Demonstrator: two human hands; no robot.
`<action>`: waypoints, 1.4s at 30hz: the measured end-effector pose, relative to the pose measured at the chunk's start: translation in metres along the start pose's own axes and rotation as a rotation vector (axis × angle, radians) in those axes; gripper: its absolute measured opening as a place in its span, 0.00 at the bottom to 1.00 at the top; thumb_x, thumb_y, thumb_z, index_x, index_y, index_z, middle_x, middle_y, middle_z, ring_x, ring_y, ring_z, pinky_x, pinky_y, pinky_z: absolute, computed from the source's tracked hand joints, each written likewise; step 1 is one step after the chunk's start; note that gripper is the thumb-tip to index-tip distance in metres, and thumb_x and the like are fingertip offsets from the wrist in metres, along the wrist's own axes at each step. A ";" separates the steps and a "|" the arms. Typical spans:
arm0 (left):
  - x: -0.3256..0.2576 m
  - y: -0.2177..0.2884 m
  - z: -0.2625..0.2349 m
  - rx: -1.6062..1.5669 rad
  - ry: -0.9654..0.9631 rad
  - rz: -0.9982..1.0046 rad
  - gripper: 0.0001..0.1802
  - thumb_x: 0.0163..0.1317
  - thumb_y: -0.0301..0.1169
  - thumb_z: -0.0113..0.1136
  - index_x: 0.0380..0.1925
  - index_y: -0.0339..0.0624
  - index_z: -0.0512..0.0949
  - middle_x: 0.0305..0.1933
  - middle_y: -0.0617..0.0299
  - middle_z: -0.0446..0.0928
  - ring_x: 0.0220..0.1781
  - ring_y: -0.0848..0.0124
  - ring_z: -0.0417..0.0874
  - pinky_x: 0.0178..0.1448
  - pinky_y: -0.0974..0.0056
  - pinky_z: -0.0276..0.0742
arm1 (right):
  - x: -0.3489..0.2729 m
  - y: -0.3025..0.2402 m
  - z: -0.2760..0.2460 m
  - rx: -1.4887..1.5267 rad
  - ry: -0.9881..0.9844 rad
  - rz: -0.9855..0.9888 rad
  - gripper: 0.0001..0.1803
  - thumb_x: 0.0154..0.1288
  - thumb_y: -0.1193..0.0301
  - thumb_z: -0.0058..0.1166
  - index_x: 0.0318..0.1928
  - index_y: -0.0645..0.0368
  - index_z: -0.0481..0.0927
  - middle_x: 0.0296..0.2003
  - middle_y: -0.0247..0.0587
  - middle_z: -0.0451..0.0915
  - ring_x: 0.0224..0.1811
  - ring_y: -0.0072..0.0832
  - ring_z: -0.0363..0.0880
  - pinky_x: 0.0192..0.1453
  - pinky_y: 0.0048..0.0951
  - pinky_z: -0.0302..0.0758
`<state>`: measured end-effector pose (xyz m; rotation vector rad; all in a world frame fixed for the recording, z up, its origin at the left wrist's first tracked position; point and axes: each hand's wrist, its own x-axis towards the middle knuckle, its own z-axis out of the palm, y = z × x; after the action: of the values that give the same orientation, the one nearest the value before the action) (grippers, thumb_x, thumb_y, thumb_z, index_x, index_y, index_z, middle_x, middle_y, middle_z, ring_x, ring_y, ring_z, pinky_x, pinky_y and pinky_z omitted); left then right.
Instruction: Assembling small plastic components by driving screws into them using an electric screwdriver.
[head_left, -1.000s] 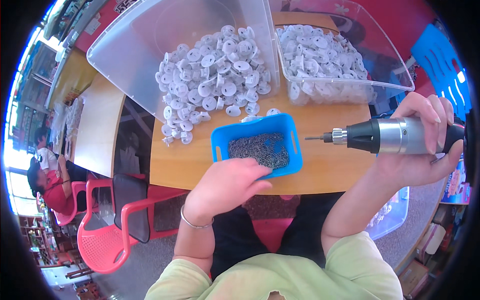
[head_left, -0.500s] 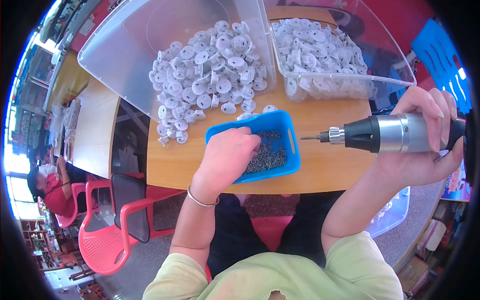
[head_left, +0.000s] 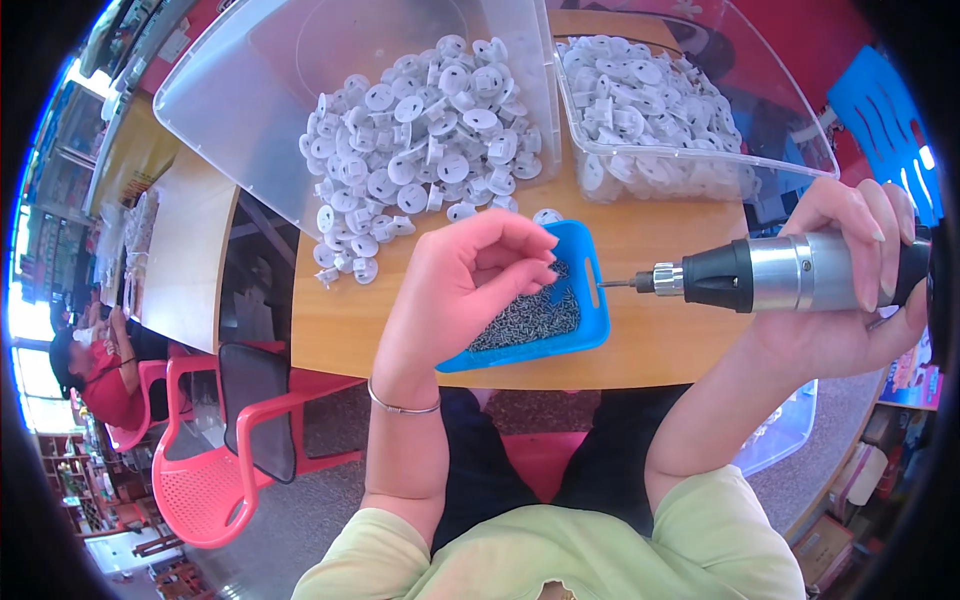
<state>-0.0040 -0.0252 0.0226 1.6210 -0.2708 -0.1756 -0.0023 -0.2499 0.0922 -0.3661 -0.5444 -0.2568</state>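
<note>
My right hand (head_left: 850, 290) grips a silver and black electric screwdriver (head_left: 770, 275), held level above the table edge with its bit pointing left. My left hand (head_left: 470, 275) is raised above a small blue tray (head_left: 590, 330) full of dark screws. Its fingertips are pinched together near the bit's tip; whether they hold a screw is too small to see. A pile of white round plastic parts (head_left: 420, 160) lies on a clear plastic sheet just beyond the tray.
A clear bin (head_left: 690, 170) of more white parts stands at the back right of the wooden table (head_left: 660, 350). Red plastic chairs (head_left: 230, 440) stand to the left. Another person in red (head_left: 95, 370) sits at the far left.
My left hand went into the blue tray of screws, then rose with fingertips pinched toward the screwdriver bit. The screwdriver stayed about where it was.
</note>
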 end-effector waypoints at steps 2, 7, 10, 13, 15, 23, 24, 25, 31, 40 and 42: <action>0.002 0.006 0.003 -0.180 0.028 -0.011 0.05 0.52 0.16 0.51 0.30 0.32 0.71 0.30 0.58 0.75 0.32 0.70 0.79 0.36 0.73 0.76 | -0.001 0.003 0.001 -0.009 0.018 -0.007 0.18 0.40 0.79 0.56 0.26 0.54 0.59 0.16 0.28 0.62 0.16 0.15 0.65 0.43 0.21 0.65; -0.005 -0.005 0.001 -0.671 -0.039 -0.012 0.06 0.54 0.18 0.49 0.34 0.36 0.68 0.31 0.62 0.71 0.33 0.73 0.78 0.37 0.74 0.75 | 0.001 -0.012 -0.021 -0.054 -0.078 0.058 0.18 0.39 0.79 0.57 0.26 0.54 0.59 0.16 0.28 0.63 0.15 0.15 0.65 0.43 0.21 0.65; -0.006 -0.016 0.002 -0.922 -0.012 -0.006 0.05 0.55 0.20 0.49 0.33 0.38 0.68 0.30 0.63 0.70 0.32 0.76 0.75 0.35 0.76 0.74 | -0.003 0.003 -0.012 -0.035 -0.052 0.024 0.19 0.39 0.79 0.57 0.28 0.54 0.60 0.16 0.28 0.63 0.15 0.15 0.65 0.43 0.22 0.65; -0.010 -0.013 0.008 -1.160 0.029 -0.085 0.04 0.55 0.21 0.50 0.32 0.39 0.68 0.29 0.64 0.69 0.31 0.78 0.72 0.33 0.77 0.74 | -0.008 0.019 -0.001 -0.017 -0.030 -0.012 0.19 0.38 0.78 0.58 0.29 0.54 0.60 0.16 0.27 0.64 0.15 0.15 0.66 0.44 0.22 0.65; -0.013 -0.012 0.011 -1.187 0.039 -0.120 0.04 0.55 0.21 0.50 0.32 0.39 0.68 0.29 0.64 0.69 0.31 0.78 0.73 0.33 0.77 0.74 | -0.011 0.026 0.006 -0.003 -0.017 -0.036 0.20 0.37 0.77 0.58 0.29 0.54 0.60 0.16 0.27 0.64 0.15 0.15 0.67 0.45 0.22 0.65; -0.018 -0.013 0.016 -1.274 0.142 -0.218 0.04 0.56 0.22 0.50 0.32 0.41 0.68 0.30 0.63 0.71 0.32 0.78 0.75 0.36 0.77 0.75 | -0.018 0.034 0.014 -0.028 0.012 -0.076 0.21 0.38 0.74 0.60 0.30 0.53 0.60 0.16 0.26 0.65 0.15 0.14 0.67 0.45 0.22 0.65; -0.018 -0.012 0.017 -1.275 0.143 -0.215 0.04 0.56 0.22 0.50 0.32 0.41 0.68 0.30 0.63 0.71 0.32 0.78 0.75 0.36 0.77 0.75 | -0.018 0.035 0.014 -0.027 0.009 -0.075 0.21 0.38 0.74 0.60 0.30 0.53 0.60 0.16 0.26 0.65 0.15 0.14 0.67 0.45 0.22 0.65; -0.018 -0.012 0.018 -1.305 0.152 -0.225 0.04 0.56 0.22 0.51 0.32 0.41 0.68 0.30 0.63 0.71 0.33 0.78 0.75 0.36 0.77 0.75 | -0.018 0.035 0.014 -0.037 0.010 -0.078 0.20 0.39 0.74 0.60 0.30 0.53 0.60 0.16 0.26 0.65 0.15 0.14 0.67 0.45 0.21 0.65; -0.018 -0.012 0.019 -1.358 0.163 -0.248 0.03 0.56 0.22 0.51 0.30 0.42 0.69 0.31 0.63 0.71 0.34 0.76 0.75 0.37 0.76 0.76 | -0.018 0.039 0.013 -0.067 -0.013 -0.084 0.20 0.40 0.72 0.60 0.30 0.54 0.60 0.16 0.26 0.65 0.15 0.14 0.67 0.44 0.21 0.65; -0.019 -0.015 0.022 -1.349 0.152 -0.267 0.04 0.55 0.23 0.52 0.30 0.44 0.69 0.32 0.63 0.72 0.34 0.75 0.76 0.36 0.75 0.77 | -0.017 0.038 0.011 -0.095 -0.008 -0.090 0.21 0.40 0.70 0.61 0.30 0.53 0.60 0.16 0.26 0.65 0.15 0.14 0.67 0.45 0.20 0.65; -0.019 -0.016 0.022 -1.351 0.150 -0.271 0.04 0.55 0.23 0.53 0.30 0.44 0.69 0.32 0.63 0.73 0.34 0.75 0.76 0.36 0.75 0.77 | -0.017 0.038 0.011 -0.096 -0.009 -0.088 0.21 0.40 0.70 0.61 0.30 0.53 0.60 0.16 0.26 0.65 0.15 0.14 0.67 0.45 0.20 0.65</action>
<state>-0.0273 -0.0400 0.0044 0.3105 0.1875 -0.3433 -0.0093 -0.2087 0.0814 -0.4374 -0.5584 -0.3670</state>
